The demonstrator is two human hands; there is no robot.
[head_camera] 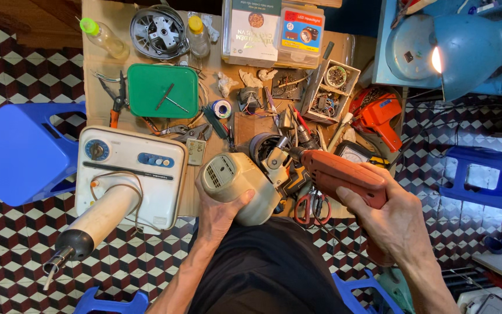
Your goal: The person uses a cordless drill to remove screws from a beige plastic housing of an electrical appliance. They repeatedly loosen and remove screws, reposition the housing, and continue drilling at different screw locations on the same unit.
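Cream-coloured motor housing (pixel 236 185) sits at the near edge of the cardboard-covered work surface (pixel 97 35), just above the person's lap, tipped so its vented end cap faces up and left. The left hand (pixel 219 212) cups it from below on the near side: the thumb presses along the lower right of the casing, and the other fingers wrap under it out of sight, so the housing lies in the curl of that hand rather than between fingertips. To its right, the right hand (pixel 393 218) is closed around the grip of an orange electric drill (pixel 338 174), fingers wrapped together over the top of the body; the drill's chuck points left and meets the dark metal end of the motor, where shaft and bracket show. Red-handled scissors (pixel 314 206) lie just below the drill. Left of the housing stands a cream fan base (pixel 129 174) with a dial and buttons, its neck angled toward the near left. Farther off lie a green lid (pixel 162 90), pliers (pixel 117 99), a solder reel (pixel 222 109) and an orange tool (pixel 382 116) at far right
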